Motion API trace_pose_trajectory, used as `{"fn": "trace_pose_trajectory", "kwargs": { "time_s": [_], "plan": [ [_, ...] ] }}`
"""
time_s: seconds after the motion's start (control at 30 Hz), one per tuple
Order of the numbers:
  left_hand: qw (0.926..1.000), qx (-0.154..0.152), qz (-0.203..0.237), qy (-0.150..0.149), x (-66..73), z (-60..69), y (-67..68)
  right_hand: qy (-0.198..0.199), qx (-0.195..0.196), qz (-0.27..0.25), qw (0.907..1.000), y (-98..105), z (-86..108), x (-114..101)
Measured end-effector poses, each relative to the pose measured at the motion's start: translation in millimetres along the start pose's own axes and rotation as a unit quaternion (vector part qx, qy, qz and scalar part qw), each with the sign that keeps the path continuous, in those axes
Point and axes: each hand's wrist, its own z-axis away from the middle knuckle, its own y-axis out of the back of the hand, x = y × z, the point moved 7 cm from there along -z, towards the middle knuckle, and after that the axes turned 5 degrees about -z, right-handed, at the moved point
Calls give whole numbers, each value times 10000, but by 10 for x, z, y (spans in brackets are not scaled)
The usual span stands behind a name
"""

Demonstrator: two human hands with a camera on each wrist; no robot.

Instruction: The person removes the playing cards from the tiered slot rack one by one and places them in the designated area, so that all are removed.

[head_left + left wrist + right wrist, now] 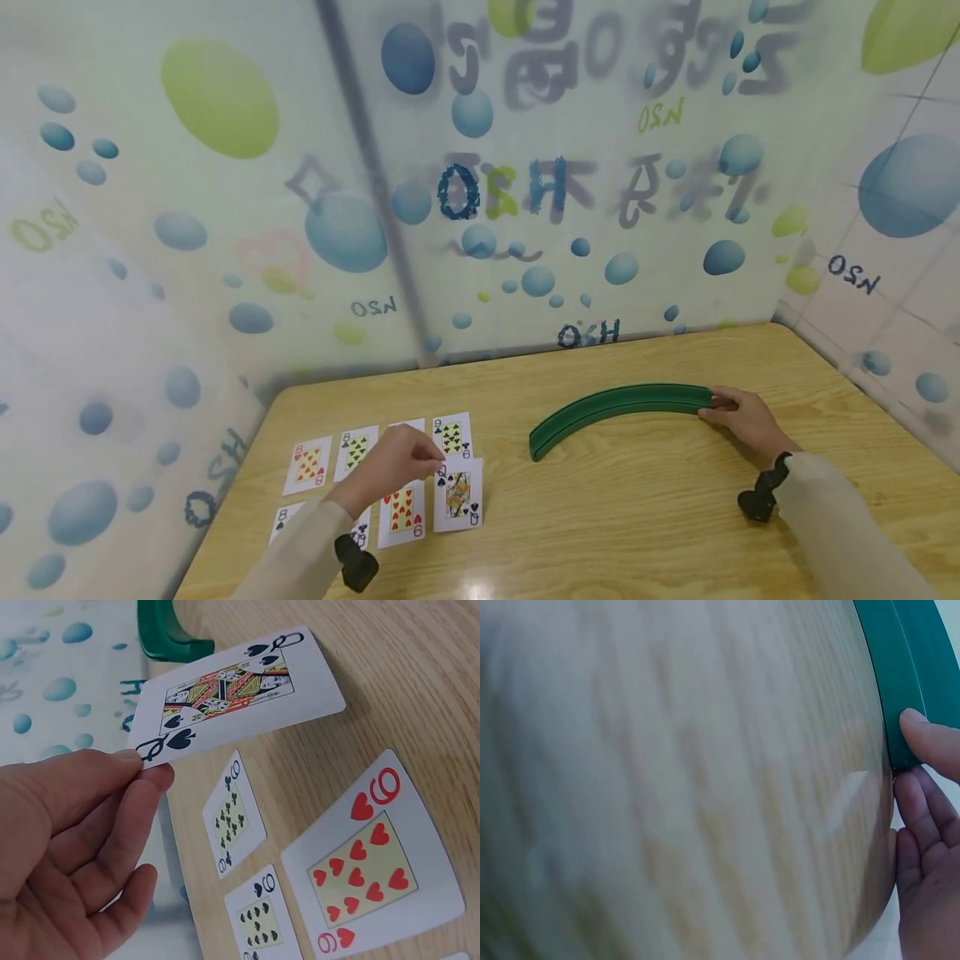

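My left hand (392,468) pinches one corner of a queen of spades playing card (225,694) between thumb and fingertip. In the left wrist view the card is tilted and raised off the table. Beneath and beside it lie a nine of hearts (367,862), a nine of clubs (234,821) and a nine of spades (262,919). At the right, my right hand (756,427) holds the end of a green curved card holder (622,402), thumb on its face. The holder's slots look bare of cards.
Further left lie an eight of hearts (307,465) and an eight of clubs (356,450), in two rows with other cards. My left forearm partly covers the near row, including an eight of spades (282,521). A patterned curtain (525,300) hangs behind the wooden table (600,517).
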Motion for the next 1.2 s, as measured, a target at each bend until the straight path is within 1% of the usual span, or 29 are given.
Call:
{"fn": "trace_pose_trajectory", "kwargs": {
  "time_s": [0.1,0.2,0.33,0.53,0.7,0.83,1.0,1.2],
  "plan": [
    [9999,-31,82,118,-49,7,-20,2,-2,-10,10000,-3,9,2],
    [9997,12,-8,259,-91,5,-33,-7,-3,-42,10000,-8,12,13],
    [9985,112,-222,487,-149,-16,-59,-9,-6,-65,10000,-8,7,29],
    [9950,233,-575,786,-274,-82,-137,-15,5,-69,10000,-3,-2,37],
    [9922,266,-876,841,-348,-142,-197,-3,-1,-66,10000,-8,-11,41],
    [9907,203,-1042,848,-391,-176,-240,-40,-14,-104,9999,-20,-19,60],
    [9901,108,-1093,878,-402,-193,-272,-81,-11,-164,9998,-21,-21,67],
    [9879,94,-1191,985,-411,-205,-283,-55,-6,-155,9999,-13,-16,63]
  ]
}}
